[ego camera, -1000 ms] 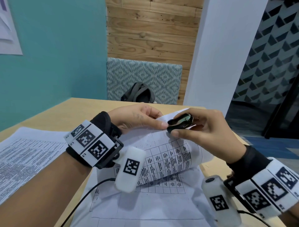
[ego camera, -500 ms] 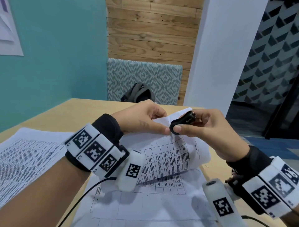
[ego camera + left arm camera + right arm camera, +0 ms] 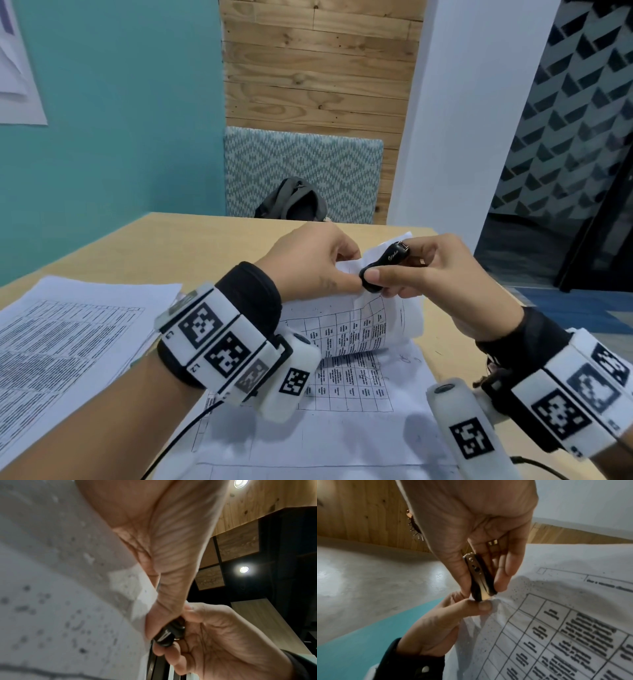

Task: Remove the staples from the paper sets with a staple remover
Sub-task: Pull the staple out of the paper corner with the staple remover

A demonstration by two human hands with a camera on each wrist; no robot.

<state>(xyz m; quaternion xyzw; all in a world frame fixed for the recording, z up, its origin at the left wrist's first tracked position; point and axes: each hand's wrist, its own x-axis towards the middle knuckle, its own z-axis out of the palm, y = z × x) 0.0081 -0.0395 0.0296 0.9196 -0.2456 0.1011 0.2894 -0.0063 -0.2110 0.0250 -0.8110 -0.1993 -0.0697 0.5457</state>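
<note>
Over by the table's left edge a stack of printed sheets (image 3: 65, 329) is just lying there, while the left hand (image 3: 308, 263) is pinching the lifted corner of the stapled paper set (image 3: 356, 325) up off the middle of the table (image 3: 205, 236). Right next to it, the right hand (image 3: 442, 284) is squeezing the black staple remover (image 3: 383, 265) between thumb and fingers, nose pressing right at that corner. Looks like the prying step to me; can't actually see the staple, so next it probably needs a steady pull away while the corner's kept taut, or the paper's gonna tear.
</note>
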